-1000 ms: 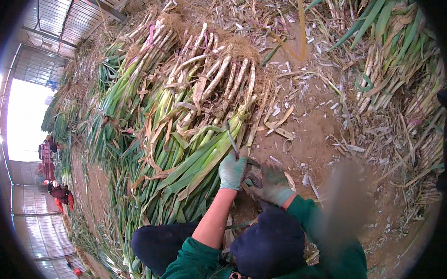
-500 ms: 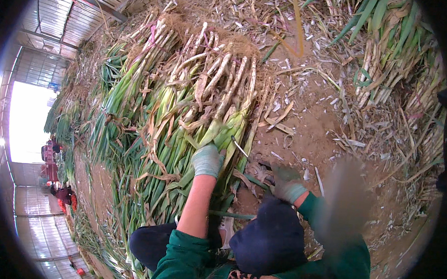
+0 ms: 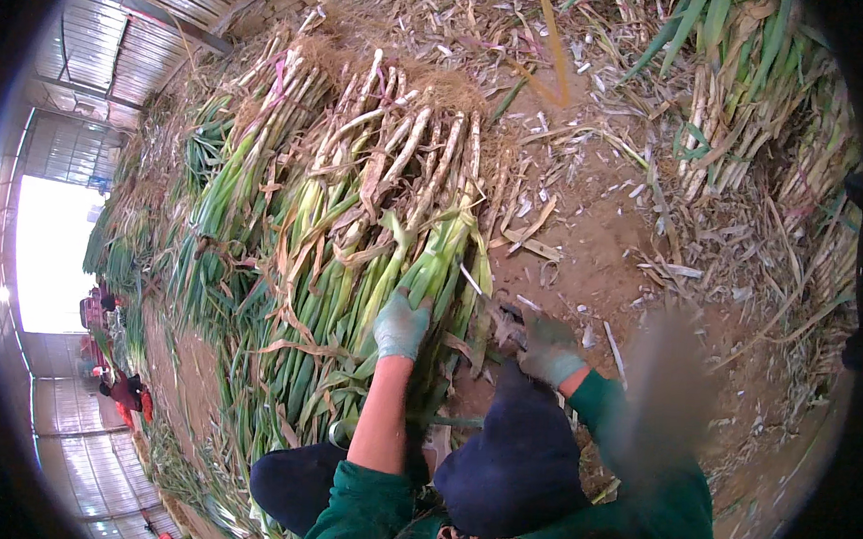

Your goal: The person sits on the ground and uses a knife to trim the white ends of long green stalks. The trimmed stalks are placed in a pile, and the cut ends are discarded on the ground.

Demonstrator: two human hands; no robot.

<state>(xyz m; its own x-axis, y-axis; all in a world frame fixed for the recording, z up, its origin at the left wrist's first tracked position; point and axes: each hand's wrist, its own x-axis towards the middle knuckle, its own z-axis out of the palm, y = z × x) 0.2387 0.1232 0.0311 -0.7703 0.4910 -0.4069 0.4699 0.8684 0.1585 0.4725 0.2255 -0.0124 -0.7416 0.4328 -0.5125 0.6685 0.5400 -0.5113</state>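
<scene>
A dense pile of long green onions (image 3: 321, 294) lies on the ground before me, roots away from me and leaves toward me. My left hand (image 3: 403, 326), in a pale knit glove, grips leaves on the pile's right side. To its right, my gloved right hand (image 3: 548, 348) is closed around the handle of a thin-bladed hand tool (image 3: 471, 278). The narrow pale blade reaches up and left, near the yellow-green leaves. Glove and angle partly hide the handle, and the tool's exact kind is unclear.
More tied onion bundles (image 3: 261, 121) lie at the far left, with another heap (image 3: 732, 99) at the upper right. Dry leaf scraps litter the dirt floor (image 3: 585, 237). My knees (image 3: 520, 453) are close below my hands. A person (image 3: 126, 392) is far left, by a bright doorway.
My right hand and its tool have come slightly nearer the leaves. My left hand has shifted a little lower on the leaves, and the yellow-green leaves beside it are more spread.
</scene>
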